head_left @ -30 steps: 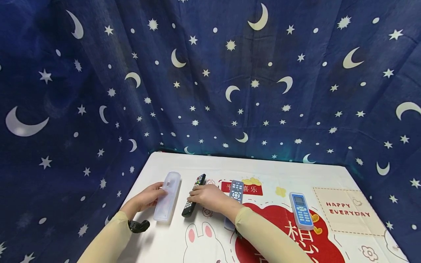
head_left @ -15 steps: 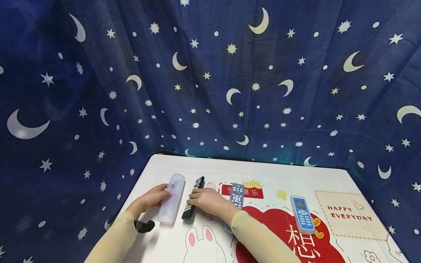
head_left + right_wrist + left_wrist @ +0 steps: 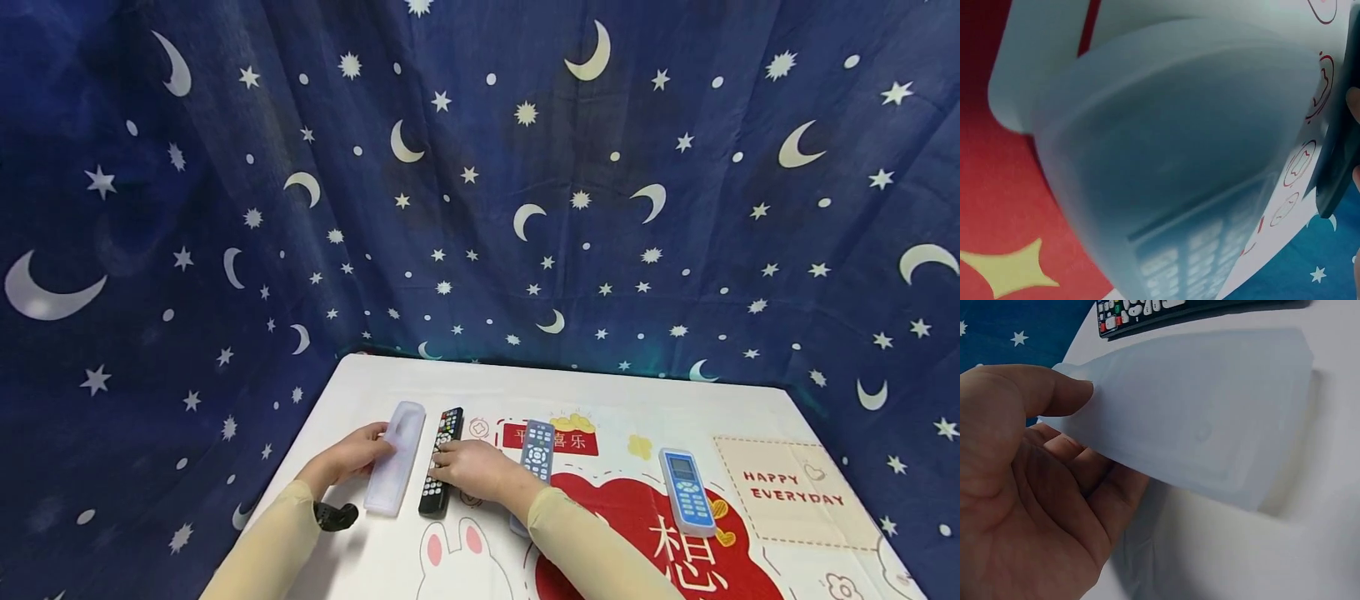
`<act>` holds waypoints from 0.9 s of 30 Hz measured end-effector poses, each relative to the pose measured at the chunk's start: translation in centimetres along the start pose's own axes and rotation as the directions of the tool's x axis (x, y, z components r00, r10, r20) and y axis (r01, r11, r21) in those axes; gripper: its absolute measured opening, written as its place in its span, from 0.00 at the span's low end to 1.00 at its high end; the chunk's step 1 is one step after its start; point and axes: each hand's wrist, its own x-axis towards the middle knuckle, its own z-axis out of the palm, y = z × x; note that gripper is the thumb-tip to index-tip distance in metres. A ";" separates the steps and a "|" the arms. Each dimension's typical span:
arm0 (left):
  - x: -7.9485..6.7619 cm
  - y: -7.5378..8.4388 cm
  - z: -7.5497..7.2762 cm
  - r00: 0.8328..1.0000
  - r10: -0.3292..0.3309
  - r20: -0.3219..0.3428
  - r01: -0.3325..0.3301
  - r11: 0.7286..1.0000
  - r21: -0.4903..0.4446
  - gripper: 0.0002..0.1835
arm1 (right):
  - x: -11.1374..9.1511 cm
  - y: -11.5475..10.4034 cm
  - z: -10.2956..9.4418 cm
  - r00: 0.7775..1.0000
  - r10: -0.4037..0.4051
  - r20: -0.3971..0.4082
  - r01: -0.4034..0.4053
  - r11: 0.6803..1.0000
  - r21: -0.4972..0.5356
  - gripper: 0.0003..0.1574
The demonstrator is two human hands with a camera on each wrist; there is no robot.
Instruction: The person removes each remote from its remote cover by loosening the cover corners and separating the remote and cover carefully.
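Note:
In the head view my left hand (image 3: 351, 455) holds a translucent silicone remote cover (image 3: 389, 479) at its left side. The left wrist view shows the thumb over the cover (image 3: 1204, 419) and the fingers beneath it. To the right, a black remote control (image 3: 431, 502) with white and coloured buttons lies face up, its far end pointing away. My right hand (image 3: 477, 468) reaches across from the right and grips its middle, fingertips at its left edge. At the right margin of the right wrist view, fingertips meet the dark remote (image 3: 1335, 169).
A grey remote in a clear cover (image 3: 537, 450) lies partly beneath my right forearm and fills much of the right wrist view. A blue-and-white remote (image 3: 687, 492) lies farther right. The white table (image 3: 652, 400) has a printed cloth; a starry blue curtain (image 3: 480, 167) rises behind.
The cover in my left hand has shifted slightly right, towards the black remote. That remote has turned its button face more upward under my right hand.

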 end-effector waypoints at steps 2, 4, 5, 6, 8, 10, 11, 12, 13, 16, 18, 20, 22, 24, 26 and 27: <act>-0.1 -0.1 0.1 1.000 -0.005 -0.013 0.005 1.000 0.016 0.34 | 0.0 -0.1 0.0 1.000 0.009 0.003 -0.009 1.000 0.006 0.23; -0.2 -0.1 0.2 1.000 -0.008 -0.019 0.008 1.000 0.027 0.35 | -0.1 -0.2 -0.1 1.000 0.023 0.007 -0.023 1.000 0.013 0.24; -0.2 -0.2 0.2 1.000 -0.009 -0.024 0.010 0.999 0.032 0.35 | -0.1 -0.3 -0.1 1.000 0.027 0.011 -0.027 0.999 0.018 0.24; -0.2 -0.3 0.3 0.999 -0.011 -0.031 0.012 0.999 0.038 0.35 | -0.1 -0.3 -0.1 0.999 0.029 0.014 -0.029 0.999 0.024 0.23; -0.2 -0.4 0.3 0.999 -0.010 -0.042 0.012 0.998 0.055 0.34 | -0.1 -0.4 0.0 0.999 0.029 0.014 -0.030 0.999 0.029 0.22; -0.2 -0.4 0.4 0.998 -0.001 -0.059 0.006 0.997 0.079 0.34 | -0.2 -0.3 0.1 0.999 0.033 0.009 -0.034 0.999 0.038 0.21; -0.2 -0.4 0.4 0.998 0.007 -0.068 0.000 0.996 0.094 0.34 | -0.1 -0.3 0.1 0.999 0.036 0.006 -0.036 0.998 0.042 0.21; -0.2 -0.4 0.4 0.997 0.015 -0.078 -0.006 0.994 0.111 0.33 | -0.1 -0.3 0.2 0.999 0.039 0.001 -0.039 0.998 0.045 0.20; -0.3 -0.4 0.4 0.996 0.021 -0.085 -0.010 0.992 0.127 0.33 | -0.2 -0.3 0.2 0.999 0.042 0.000 -0.042 0.998 0.052 0.20; -0.4 -0.2 0.6 0.994 0.041 -0.099 -0.021 0.982 0.190 0.31 | -0.3 -0.2 0.3 0.999 0.052 0.005 -0.053 0.996 0.078 0.21; -0.5 0.1 0.8 0.992 0.058 -0.115 -0.026 0.966 0.258 0.30 | -0.5 -0.2 0.3 0.998 0.054 0.013 -0.055 0.994 0.099 0.21; -0.7 0.6 1.0 0.988 0.074 -0.133 -0.024 0.939 0.343 0.30 | -0.7 -0.1 0.3 0.998 0.062 0.022 -0.064 0.991 0.115 0.22; -0.7 1.2 1.2 0.984 0.085 -0.156 -0.011 0.906 0.423 0.29 | -0.8 0.1 0.2 0.997 0.068 0.029 -0.072 0.989 0.131 0.22; -0.8 1.5 1.4 0.980 0.094 -0.176 0.002 0.876 0.482 0.29 | -0.8 0.1 0.1 0.997 0.072 0.035 -0.076 0.988 0.137 0.23; -0.9 1.5 1.5 0.976 0.101 -0.191 0.013 0.855 0.518 0.29 | -0.8 0.0 0.2 0.997 0.073 0.038 -0.078 0.986 0.144 0.23; -1.0 1.4 1.5 0.975 0.107 -0.197 0.014 0.849 0.529 0.30 | -0.8 -0.1 0.2 0.997 0.072 0.037 -0.077 0.986 0.145 0.23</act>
